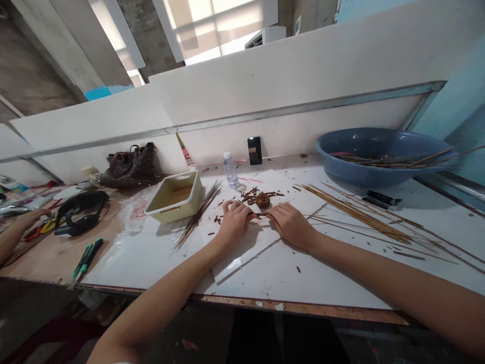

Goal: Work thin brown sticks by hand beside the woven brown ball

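1. The left hand and the right hand pinch a thin brown strip between them, fingertips closed on either end, low over a pale sheet.
2. The step in hand looks like working this strip by fingertip; whether it is being rolled, bent or parted, I cannot tell. The next move seems to call for light, even pressure at both ends.
3. Just beyond the grip sits a rough brown lump, with short brown fragments scattered about it.
4. Right of the grip, a bundle of tan sticks lies slanting; left of it, darker thin sticks lie beside a pale yellow plastic tub.
5. Farther past the grip, a capped clear bottle stands near a smartphone propped against the white partition.
6. Beyond and right, a blue plastic basin holds long sticks.
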Motion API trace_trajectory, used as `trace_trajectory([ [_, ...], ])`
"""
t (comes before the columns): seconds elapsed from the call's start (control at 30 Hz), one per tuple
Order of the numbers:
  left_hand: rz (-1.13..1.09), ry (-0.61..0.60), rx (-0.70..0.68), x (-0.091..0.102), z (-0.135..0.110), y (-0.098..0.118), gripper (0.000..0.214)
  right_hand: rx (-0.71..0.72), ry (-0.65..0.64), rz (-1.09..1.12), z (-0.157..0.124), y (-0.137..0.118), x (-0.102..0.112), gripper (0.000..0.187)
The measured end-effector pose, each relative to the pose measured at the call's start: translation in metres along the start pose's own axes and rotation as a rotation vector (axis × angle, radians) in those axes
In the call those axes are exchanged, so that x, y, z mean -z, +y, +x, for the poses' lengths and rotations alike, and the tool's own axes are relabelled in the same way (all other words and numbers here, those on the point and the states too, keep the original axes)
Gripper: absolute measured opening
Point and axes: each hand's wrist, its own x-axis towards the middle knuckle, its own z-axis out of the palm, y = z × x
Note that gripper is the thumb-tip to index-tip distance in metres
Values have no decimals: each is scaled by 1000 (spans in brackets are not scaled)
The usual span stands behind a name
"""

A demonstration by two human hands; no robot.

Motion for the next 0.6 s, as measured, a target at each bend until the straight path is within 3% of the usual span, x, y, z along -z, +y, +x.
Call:
trace_trajectory([
  [0.6,89,11,12,-1,-1,-1,16,-17,17,-5,0,0,1,25],
])
